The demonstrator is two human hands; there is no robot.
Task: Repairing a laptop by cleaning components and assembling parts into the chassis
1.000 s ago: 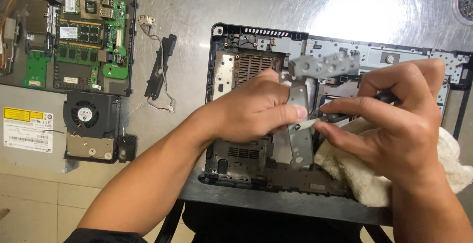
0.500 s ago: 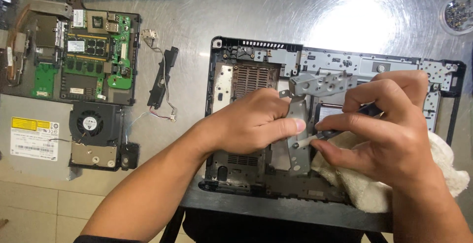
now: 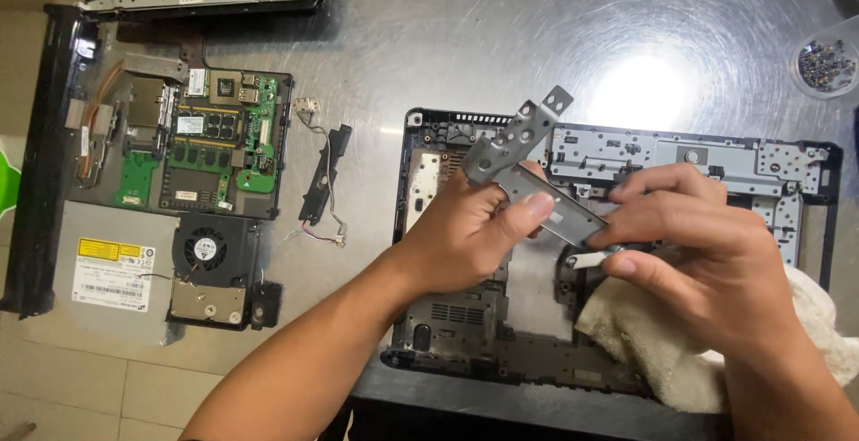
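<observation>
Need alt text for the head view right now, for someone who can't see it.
Both hands, left hand and right hand, hold a grey metal bracket above an opened laptop base on a steel table. A green circuit board lies left.

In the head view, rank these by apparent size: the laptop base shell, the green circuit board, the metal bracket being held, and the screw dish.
Largest to smallest, as they look:
1. Laptop base shell
2. Green circuit board
3. Metal bracket, raised toward the camera between left hand and right hand, so it looks bigger than it is
4. Screw dish, cut off by the frame edge
</observation>
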